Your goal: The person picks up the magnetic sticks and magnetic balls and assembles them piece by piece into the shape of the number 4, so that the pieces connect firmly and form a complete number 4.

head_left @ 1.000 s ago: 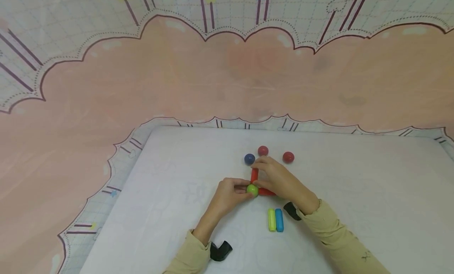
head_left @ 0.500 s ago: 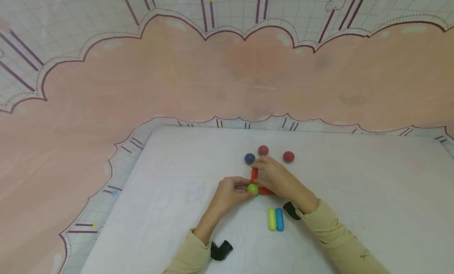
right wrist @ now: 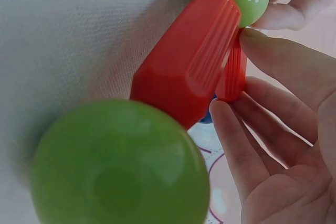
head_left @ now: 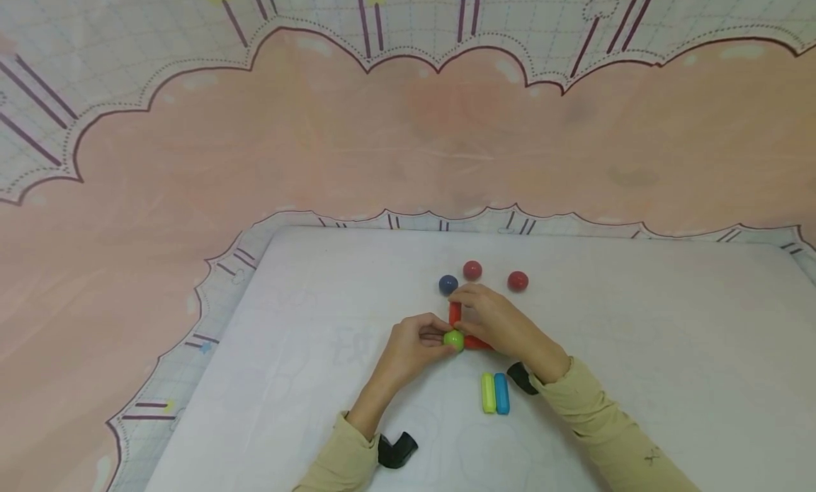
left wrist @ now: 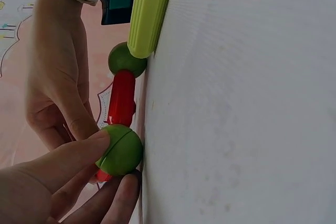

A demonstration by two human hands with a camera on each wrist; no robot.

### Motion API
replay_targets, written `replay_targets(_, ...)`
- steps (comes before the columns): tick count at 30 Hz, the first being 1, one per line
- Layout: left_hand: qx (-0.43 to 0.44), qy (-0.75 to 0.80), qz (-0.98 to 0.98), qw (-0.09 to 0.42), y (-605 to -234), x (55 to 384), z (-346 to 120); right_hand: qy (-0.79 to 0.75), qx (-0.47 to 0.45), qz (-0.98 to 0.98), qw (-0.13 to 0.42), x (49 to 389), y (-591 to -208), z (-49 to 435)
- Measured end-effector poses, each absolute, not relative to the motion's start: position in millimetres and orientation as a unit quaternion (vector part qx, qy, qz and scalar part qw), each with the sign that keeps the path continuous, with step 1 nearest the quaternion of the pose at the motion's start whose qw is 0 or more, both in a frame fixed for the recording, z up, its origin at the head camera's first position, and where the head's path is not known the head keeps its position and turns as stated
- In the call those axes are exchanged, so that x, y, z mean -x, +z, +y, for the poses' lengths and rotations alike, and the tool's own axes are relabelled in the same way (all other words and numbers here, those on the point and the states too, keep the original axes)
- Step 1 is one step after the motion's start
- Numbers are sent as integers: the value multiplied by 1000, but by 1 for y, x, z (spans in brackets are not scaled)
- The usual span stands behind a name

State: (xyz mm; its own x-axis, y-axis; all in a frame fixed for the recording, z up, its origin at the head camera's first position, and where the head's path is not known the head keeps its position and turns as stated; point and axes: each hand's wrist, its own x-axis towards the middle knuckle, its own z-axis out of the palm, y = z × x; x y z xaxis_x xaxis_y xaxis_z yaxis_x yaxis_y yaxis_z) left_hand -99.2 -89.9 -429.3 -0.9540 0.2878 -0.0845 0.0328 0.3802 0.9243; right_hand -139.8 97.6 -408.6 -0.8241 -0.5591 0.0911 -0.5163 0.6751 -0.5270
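Note:
My left hand (head_left: 406,349) pinches a glossy green ball (head_left: 454,340) between thumb and fingers, low over the white board. From that ball one red ribbed stick (head_left: 455,313) points away from me, and my right hand (head_left: 500,323) holds it between thumb and fingertips. Another red stick (right wrist: 186,61) runs from the same ball to the right, partly under my right hand in the head view. At its far end sits a second green ball (right wrist: 121,166), large in the right wrist view and hidden in the head view.
A blue ball (head_left: 448,284) and two red balls, one nearer (head_left: 472,270) and one farther right (head_left: 518,281), lie beyond my hands. Closer to me, a yellow-green stick (head_left: 488,393) and a blue stick (head_left: 502,393) lie side by side on the white board (head_left: 669,350).
Both hands keep their hold on the pieces. The fingers of my right hand and the red stick pointing away have shifted very slightly to the left.

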Motion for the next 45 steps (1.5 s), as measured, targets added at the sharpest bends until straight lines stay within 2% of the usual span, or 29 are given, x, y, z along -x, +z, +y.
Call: replay_targets(45,-101,527,835,121,-431,101,-91,-249,330,910,38,142,-413,101)
